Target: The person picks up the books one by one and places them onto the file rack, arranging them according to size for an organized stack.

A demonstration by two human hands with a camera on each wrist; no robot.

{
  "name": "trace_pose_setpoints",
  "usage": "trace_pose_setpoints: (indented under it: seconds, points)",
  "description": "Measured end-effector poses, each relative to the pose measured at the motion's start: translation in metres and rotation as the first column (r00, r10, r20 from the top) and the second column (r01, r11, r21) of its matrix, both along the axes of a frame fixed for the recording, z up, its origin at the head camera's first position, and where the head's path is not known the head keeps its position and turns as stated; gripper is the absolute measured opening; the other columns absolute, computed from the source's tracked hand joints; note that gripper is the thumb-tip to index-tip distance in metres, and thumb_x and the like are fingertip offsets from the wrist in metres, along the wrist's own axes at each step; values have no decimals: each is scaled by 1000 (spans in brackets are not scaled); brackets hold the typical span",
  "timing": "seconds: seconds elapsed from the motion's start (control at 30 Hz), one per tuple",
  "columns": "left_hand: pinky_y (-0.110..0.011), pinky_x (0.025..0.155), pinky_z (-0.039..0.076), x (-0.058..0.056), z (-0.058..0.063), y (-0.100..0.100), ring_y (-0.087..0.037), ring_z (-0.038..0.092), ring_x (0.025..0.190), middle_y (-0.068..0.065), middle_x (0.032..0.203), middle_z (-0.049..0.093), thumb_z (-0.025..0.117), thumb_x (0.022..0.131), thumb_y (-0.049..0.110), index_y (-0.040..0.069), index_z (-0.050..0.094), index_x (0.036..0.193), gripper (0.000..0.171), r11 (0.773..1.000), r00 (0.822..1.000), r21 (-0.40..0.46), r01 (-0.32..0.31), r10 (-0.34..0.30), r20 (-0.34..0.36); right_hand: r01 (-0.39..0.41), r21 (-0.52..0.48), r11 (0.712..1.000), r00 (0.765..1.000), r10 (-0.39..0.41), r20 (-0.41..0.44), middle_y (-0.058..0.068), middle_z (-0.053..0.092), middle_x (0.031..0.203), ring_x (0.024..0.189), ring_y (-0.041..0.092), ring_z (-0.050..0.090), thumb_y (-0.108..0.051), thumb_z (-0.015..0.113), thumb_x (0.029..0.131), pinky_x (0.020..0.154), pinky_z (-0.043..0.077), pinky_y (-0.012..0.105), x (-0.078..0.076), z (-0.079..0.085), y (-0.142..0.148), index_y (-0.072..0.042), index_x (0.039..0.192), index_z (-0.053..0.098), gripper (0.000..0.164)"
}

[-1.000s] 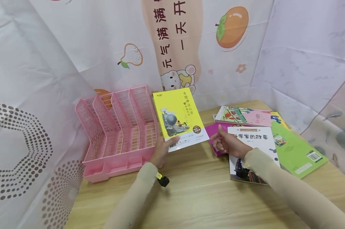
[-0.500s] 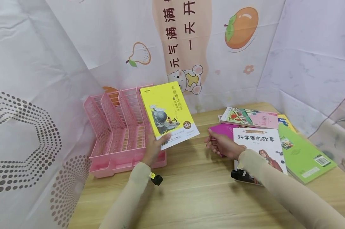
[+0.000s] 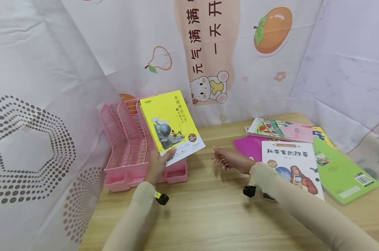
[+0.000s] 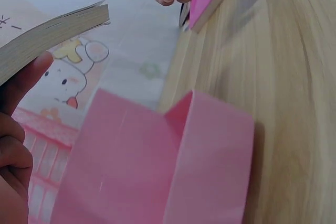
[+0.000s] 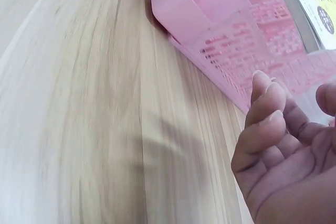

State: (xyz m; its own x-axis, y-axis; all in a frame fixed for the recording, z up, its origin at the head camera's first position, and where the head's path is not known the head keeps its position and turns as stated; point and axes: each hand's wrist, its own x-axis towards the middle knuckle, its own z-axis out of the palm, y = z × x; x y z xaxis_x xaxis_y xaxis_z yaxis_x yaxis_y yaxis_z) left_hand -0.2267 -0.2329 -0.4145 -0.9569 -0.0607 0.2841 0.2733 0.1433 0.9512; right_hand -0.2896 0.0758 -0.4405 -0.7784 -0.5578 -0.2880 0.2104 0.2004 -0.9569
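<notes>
Left hand (image 3: 157, 166) grasps yellow book (image 3: 167, 116) before pink rack (image 3: 133, 173) — nine o'clock from right hand (image 3: 235, 161), loosely curled, holding nothing. Apparent step: racking; next likely calls for slot alignment.

Open lane over pale wood-grain tabletop (image 3: 202, 205) between left hand (image 3: 158, 162) and right hand (image 3: 235, 160); pink perforated plastic rack (image 3: 129, 171) blocks beyond left hand.
</notes>
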Motion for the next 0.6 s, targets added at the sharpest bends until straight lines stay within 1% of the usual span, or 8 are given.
trace_pose_setpoints:
  seconds: [0.1,0.17,0.23,0.33,0.4,0.47,0.53,0.6]
  points:
    - [-30,74,60,4,1,-9,-18,76,90,-16,108,76,76,96,31,0,71,121,40,998,999,-43,-38,38,0,-18,21,1000,1000,19,-13,10,66,93,65,15,51,-50,45,108,59,43,28,-1,1,-11,1,117,61,54]
    - [-30,74,60,7,2,-14,-18,76,89,-17,107,76,76,96,31,0,71,121,40,997,998,-52,-61,60,-10,-30,37,999,999,31,-30,9,67,91,65,14,51,-48,46,109,59,44,29,-1,2,-16,-1,113,63,50]
    - [-29,74,60,9,4,-19,-16,75,89,-16,108,76,76,96,32,1,71,122,41,994,996,-51,-92,92,-1,-49,43,998,997,51,-52,9,67,90,65,14,50,-45,46,109,60,43,29,0,2,-22,-3,110,65,45]
    - [-28,74,60,13,7,-25,-14,75,89,-16,111,75,76,95,31,2,68,125,42,992,992,-24,-126,126,8,-65,45,997,996,68,-56,11,66,90,64,14,50,-40,47,110,60,43,29,0,-1,-32,1,113,65,45]
    - [-28,73,60,16,8,-29,-14,75,88,-17,111,75,76,95,31,1,68,124,42,989,989,-15,-148,148,11,-77,42,996,995,79,-54,12,66,91,63,13,50,-39,47,110,59,42,28,0,-4,-37,5,116,63,47]
    - [-28,71,60,18,10,-32,-14,76,87,-18,110,75,76,96,30,0,68,123,41,986,986,-20,-166,166,-1,-79,46,996,996,81,-45,13,65,91,62,12,50,-40,49,109,59,42,28,0,-6,-43,7,120,62,50]
    - [-28,70,60,19,11,-35,-14,76,85,-19,107,76,76,96,30,-2,70,120,41,982,982,-32,-187,187,-15,-94,54,994,994,97,-54,11,65,90,61,12,50,-43,50,108,59,42,28,1,-7,-49,6,119,63,51]
    - [-27,70,60,21,11,-38,-13,76,85,-19,107,75,76,96,31,-2,70,120,42,979,980,-36,-199,199,-14,-117,65,991,990,121,-70,12,65,91,61,12,51,-42,49,109,59,41,29,1,-6,-55,4,118,64,50]
